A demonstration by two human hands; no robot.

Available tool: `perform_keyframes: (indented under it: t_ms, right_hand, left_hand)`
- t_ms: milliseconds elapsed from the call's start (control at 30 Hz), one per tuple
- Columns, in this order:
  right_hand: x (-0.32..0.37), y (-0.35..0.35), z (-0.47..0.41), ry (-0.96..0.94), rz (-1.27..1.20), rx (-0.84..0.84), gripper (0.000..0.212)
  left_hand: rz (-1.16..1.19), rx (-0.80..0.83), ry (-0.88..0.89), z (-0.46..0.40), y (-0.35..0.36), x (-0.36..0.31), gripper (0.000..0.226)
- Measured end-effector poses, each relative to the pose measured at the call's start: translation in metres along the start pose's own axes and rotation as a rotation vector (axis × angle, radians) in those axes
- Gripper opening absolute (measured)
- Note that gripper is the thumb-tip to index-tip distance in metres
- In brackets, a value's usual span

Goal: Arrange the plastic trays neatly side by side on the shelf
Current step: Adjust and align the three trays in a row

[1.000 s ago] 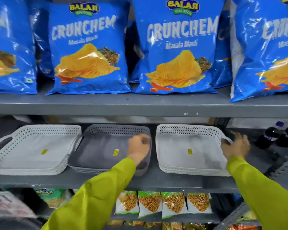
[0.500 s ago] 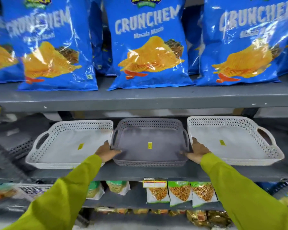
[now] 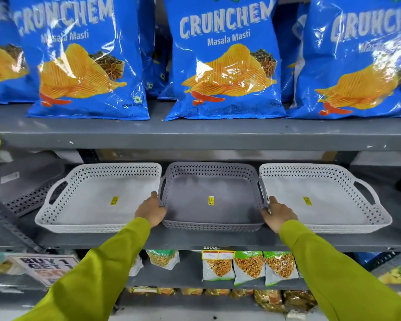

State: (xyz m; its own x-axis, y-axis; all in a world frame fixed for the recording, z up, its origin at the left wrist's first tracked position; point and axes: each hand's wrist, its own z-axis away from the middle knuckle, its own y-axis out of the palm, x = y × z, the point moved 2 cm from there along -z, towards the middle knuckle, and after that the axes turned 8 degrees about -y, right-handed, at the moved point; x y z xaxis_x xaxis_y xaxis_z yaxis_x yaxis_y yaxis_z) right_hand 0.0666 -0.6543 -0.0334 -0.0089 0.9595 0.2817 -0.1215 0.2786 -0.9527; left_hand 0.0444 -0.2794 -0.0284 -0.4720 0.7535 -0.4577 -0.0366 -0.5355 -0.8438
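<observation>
Two yellow-green sleeves point(image 3: 116, 258) reach up to the grey shelf point(image 3: 218, 237). The left hand point(image 3: 150, 210) holds the left side of the grey tray point(image 3: 208, 214), fingers curled on its rim. The right hand point(image 3: 278, 213) holds the right side the same way. A white tray point(image 3: 79, 205) sits on the left, another white tray point(image 3: 333, 205) on the right. Blue chip bags point(image 3: 222, 61) stand above.
</observation>
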Motion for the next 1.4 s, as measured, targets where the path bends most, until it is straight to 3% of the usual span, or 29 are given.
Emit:
perform_keyframes:
  t_ms: [233,533,1033,1400]
  right_hand:
    - [-0.001,-0.004,0.004,-0.033,0.011,-0.03,0.044]
    - [-0.007,-0.005,-0.001,-0.086,-0.003,-0.018,0.033]
    - [-0.008,-0.008,0.006,-0.101,0.048,-0.085,0.051]
    - [0.004,0.002,0.009,-0.063,0.056,-0.141,0.035]
  left_hand:
    - [0.019,-0.016,0.062,-0.002,-0.007,-0.001,0.044]
    - [0.041,0.06,0.063,0.004,-0.007,0.003,0.054]
    - [-0.059,-0.025,0.045,0.011,-0.004,0.0,0.044]
    - [-0.011,-0.025,-0.018,0.009,0.001,-0.006,0.055]
